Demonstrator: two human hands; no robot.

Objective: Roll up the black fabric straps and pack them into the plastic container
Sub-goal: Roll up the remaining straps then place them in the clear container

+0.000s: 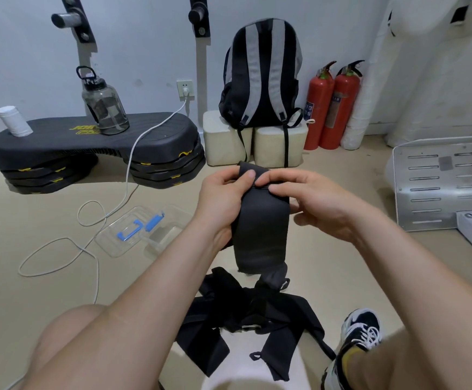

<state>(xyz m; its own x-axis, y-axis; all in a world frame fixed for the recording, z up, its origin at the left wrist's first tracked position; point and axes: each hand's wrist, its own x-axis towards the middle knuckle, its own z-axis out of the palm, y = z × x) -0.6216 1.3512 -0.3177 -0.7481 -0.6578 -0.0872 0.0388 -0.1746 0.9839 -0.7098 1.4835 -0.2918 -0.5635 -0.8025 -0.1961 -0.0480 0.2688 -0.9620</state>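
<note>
Both hands, the left hand point(223, 201) and the right hand point(316, 204), are pinching the top of a black strap point(263, 220) above the floor point(32, 277); the plastic container point(142, 229) is lying open nearby.

Black strap point(260, 229) hanging vertical, top folded; more straps point(257, 311) heaped below; clear plastic container point(170, 230) on floor, left.

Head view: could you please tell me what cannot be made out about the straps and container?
- Held strap, top end: covered by the left hand and right hand; rolled or not is unclear.
- Strap pile: tangled, overlapping; count unclear.
- Plastic container: transparent; lid and base hard to separate.
</note>
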